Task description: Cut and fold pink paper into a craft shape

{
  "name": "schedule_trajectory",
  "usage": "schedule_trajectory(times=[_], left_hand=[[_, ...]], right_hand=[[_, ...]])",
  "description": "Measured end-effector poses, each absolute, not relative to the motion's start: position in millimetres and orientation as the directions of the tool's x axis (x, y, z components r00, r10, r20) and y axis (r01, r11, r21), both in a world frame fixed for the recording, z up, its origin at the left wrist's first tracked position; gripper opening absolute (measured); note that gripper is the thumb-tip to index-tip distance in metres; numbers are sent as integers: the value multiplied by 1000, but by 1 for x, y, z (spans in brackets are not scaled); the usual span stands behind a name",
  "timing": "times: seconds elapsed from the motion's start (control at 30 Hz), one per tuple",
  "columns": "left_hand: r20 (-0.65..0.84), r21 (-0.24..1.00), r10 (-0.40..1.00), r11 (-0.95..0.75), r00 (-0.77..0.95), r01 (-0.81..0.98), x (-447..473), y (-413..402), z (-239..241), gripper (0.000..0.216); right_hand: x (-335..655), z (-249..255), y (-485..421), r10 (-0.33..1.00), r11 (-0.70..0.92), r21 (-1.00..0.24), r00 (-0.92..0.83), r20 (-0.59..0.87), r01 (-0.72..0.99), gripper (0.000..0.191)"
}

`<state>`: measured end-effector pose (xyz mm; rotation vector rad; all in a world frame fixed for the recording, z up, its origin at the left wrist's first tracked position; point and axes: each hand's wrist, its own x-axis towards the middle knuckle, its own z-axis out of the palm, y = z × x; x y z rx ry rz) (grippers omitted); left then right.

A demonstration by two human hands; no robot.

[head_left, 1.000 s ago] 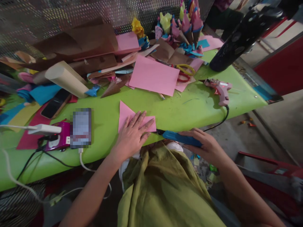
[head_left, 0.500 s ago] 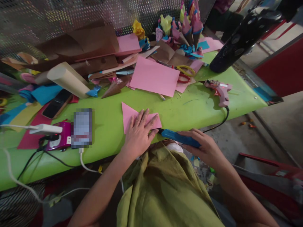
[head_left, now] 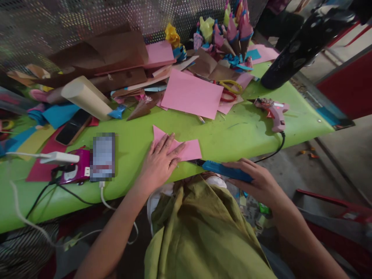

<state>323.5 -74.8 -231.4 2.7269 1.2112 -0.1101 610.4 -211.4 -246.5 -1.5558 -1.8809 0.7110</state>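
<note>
A folded piece of pink paper lies near the front edge of the green table. My left hand rests flat on its left part, fingers spread, hiding some of it. In my right hand is a blue utility knife, gripped by its handle. Its dark blade points left and meets the paper's lower edge; whether the tip is inside the fold I cannot tell. Behind the folded piece lies a larger pink sheet.
A pink glue gun and a black bottle stand at the right. Red and yellow scissors lie by the pink sheet. A phone and purple power strip with cables are at the left. Paper flowers stand behind.
My left hand has slid left over the folded paper, baring more of its right part. The knife's blade now shows more at the paper's lower edge. The view has shifted slightly.
</note>
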Motion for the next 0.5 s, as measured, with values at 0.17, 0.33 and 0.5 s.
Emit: schedule_trajectory(times=[0.17, 0.33, 0.5], left_hand=[[-127, 124, 748, -640, 652, 759, 329, -78, -231, 55], [-122, 146, 766, -615, 631, 775, 333, -80, -232, 55], [-101, 175, 793, -581, 601, 795, 345, -85, -235, 55]], right_hand=[[600, -246, -208, 982, 187, -726, -147, 119, 662, 31], [594, -246, -204, 977, 204, -735, -177, 116, 647, 31], [598, -248, -205, 981, 187, -728, -170, 98, 660, 34]])
